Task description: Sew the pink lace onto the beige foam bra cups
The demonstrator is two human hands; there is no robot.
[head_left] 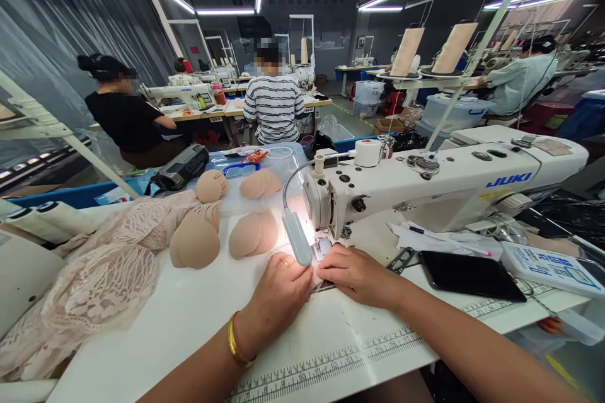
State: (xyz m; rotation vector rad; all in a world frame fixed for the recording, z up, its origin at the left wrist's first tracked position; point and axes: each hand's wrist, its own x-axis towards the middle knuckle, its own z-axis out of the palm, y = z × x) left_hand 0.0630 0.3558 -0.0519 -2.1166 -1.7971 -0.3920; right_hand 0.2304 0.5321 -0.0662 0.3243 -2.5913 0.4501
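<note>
On the tabletop [184,318], L hand [282,288] and R hand [359,274] rest just beside each other, fingers bent, nearly closed; can't tell if they grip anything, as whatever's beneath is mostly hidden. Prob. mid-job: lace [108,271] heaped left, beige pads [253,236] stacked, apparently unused; finished pcs. unclear. Sewing machine [378,182] stands beyond, needle end just past fingertips.

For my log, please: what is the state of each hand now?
Left hand: fingers bent near the lamp; grip cannot be told.
Right hand: fingers bent near the sewing machine; grip cannot be told.
</note>
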